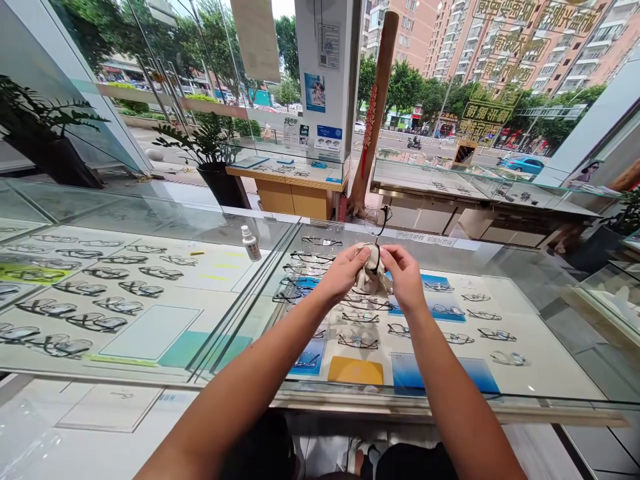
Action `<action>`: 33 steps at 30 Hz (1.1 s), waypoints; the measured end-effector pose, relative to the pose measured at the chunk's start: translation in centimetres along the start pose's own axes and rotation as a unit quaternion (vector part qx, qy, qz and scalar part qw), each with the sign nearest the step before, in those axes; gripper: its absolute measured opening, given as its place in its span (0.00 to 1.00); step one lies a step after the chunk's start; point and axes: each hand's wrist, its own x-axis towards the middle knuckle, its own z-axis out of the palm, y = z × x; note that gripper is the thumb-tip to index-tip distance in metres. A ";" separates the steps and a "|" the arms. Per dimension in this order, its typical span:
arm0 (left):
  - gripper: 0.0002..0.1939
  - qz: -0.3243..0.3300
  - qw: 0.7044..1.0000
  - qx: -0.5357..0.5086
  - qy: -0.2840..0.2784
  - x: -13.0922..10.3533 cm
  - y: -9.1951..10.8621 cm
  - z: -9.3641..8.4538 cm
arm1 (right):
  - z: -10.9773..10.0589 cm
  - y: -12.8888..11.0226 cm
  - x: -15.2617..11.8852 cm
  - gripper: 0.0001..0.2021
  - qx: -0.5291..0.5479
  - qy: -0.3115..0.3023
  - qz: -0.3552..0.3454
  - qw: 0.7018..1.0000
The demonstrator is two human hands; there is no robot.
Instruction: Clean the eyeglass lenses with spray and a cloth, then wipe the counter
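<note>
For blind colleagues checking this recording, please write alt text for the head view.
Two hands hold glasses and a cloth above a glass display case. More frames lie in rows inside; a white bottle stands to the left.

Daylight fills a street-front showroom, seen through my remote feed, where glass display counters stretch across pale floor tiles. Potted plants stand left of a white pillar hung with notices, near a leaning wooden trunk. Beyond gold-lettered windows, I see trees and pinkish apartment blocks rising above a street with a white railing.
</note>
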 end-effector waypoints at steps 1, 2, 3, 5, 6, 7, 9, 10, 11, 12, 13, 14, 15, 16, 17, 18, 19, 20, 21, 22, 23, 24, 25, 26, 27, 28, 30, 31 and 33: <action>0.27 0.012 1.000 0.017 0.008 0.1 0.0 -0.1 | 0.0 0.0 -0.1 0.15 -0.025 0.001 -0.010 1.000; 0.27 0.024 0.999 0.039 0.015 0.1 -0.1 -0.1 | 0.0 0.0 -0.1 0.15 -0.049 0.006 -0.023 0.999; 0.26 0.036 0.997 0.063 0.022 0.1 -0.1 -0.1 | 0.0 0.0 -0.2 0.14 -0.072 0.014 -0.038 0.997; 0.25 0.060 0.992 0.110 0.034 0.1 -0.2 -0.1 | 0.0 0.1 -0.3 0.13 -0.121 0.031 -0.070 0.990; 0.25 0.069 0.989 0.128 0.038 0.1 -0.2 -0.1 | 0.0 0.2 -0.4 0.12 -0.143 0.035 -0.086 0.985; 0.25 0.076 0.986 0.142 0.039 0.1 -0.2 0.0 | 0.0 0.3 -0.4 0.12 -0.161 0.037 -0.101 0.981; 0.24 0.081 0.984 0.155 0.038 0.1 -0.2 0.0 | 0.0 0.5 -0.5 0.12 -0.181 0.038 -0.115 0.976; 0.24 0.078 0.984 0.157 0.036 0.1 -0.2 -0.1 | 0.0 0.6 -0.6 0.12 -0.180 0.040 -0.111 0.977; 0.24 0.073 0.985 0.154 0.034 0.1 -0.2 -0.1 | -0.1 0.6 -0.6 0.13 -0.169 0.044 -0.099 0.980; 0.25 0.066 0.986 0.150 0.032 0.1 -0.3 -0.1 | -0.1 0.6 -0.5 0.13 -0.150 0.046 -0.085 0.984; 0.25 0.058 0.987 0.144 0.031 0.0 -0.3 -0.2 | -0.2 0.6 -0.4 0.13 -0.126 0.048 -0.072 0.988; 0.25 0.050 0.989 0.138 0.030 0.0 -0.3 -0.2 | -0.2 0.5 -0.3 0.13 -0.102 0.047 -0.065 0.992; 0.26 0.044 0.989 0.135 0.029 0.0 -0.3 -0.2 | -0.3 0.5 -0.2 0.13 -0.080 0.043 -0.064 0.994; 0.26 0.039 0.990 0.135 0.028 -0.1 -0.4 -0.2 | -0.3 0.5 -0.1 0.12 -0.061 0.036 -0.067 0.995; 0.27 0.035 0.990 0.137 0.026 -0.1 -0.4 -0.2 | -0.4 0.4 0.0 0.12 -0.046 0.028 -0.068 0.996; 0.27 0.032 0.989 0.141 0.022 -0.1 -0.5 -0.2 | -0.4 0.5 0.1 0.11 -0.032 0.020 -0.066 0.997; 0.28 0.032 0.989 0.144 0.018 -0.1 -0.6 -0.2 | -0.3 0.5 0.2 0.12 -0.017 0.012 -0.059 0.998; 0.29 0.034 0.988 0.147 0.017 -0.1 -0.6 -0.1 | -0.3 0.5 0.3 0.12 -0.003 0.005 -0.050 0.999; 0.30 0.039 0.988 0.151 0.021 -0.1 -0.6 -0.1 | -0.2 0.5 0.3 0.12 0.010 -0.002 -0.042 0.999; 0.30 0.044 0.986 0.156 0.028 -0.1 -0.7 0.0 | -0.1 0.6 0.3 0.12 0.021 -0.007 -0.036 0.999; 0.31 0.048 0.985 0.162 0.036 0.0 -0.7 0.0 | 0.0 0.6 0.2 0.12 0.029 -0.009 -0.034 0.999; 0.31 0.051 0.984 0.168 0.041 0.0 -0.6 0.0 | 0.0 0.6 0.2 0.12 0.035 -0.009 -0.034 0.999; 0.31 0.054 0.982 0.175 0.042 0.0 -0.5 0.0 | 0.0 0.6 0.2 0.12 0.039 -0.008 -0.034 0.999; 0.31 0.056 0.981 0.183 0.035 0.0 -0.4 0.0 | 0.0 0.6 0.2 0.11 0.044 -0.005 -0.034 0.998; 0.32 0.058 0.980 0.191 0.022 0.0 -0.2 -0.1 | 0.0 0.6 0.2 0.11 0.049 -0.001 -0.033 0.998; 0.32 0.057 0.979 0.198 0.004 0.0 0.1 -0.2 | 0.0 0.6 0.2 0.11 0.054 0.003 -0.029 0.998; 0.31 0.046 0.976 0.208 -0.042 0.0 0.7 -0.6 | -0.2 0.7 0.3 0.10 0.066 0.014 -0.016 0.998; 0.30 0.035 0.975 0.209 -0.070 -0.1 1.0 -0.8 | -0.3 0.7 0.4 0.10 0.073 0.022 -0.007 0.997; 0.28 0.012 0.971 0.202 -0.124 -0.1 1.5 -1.1 | -0.4 0.7 0.5 0.10 0.092 0.037 0.014 0.995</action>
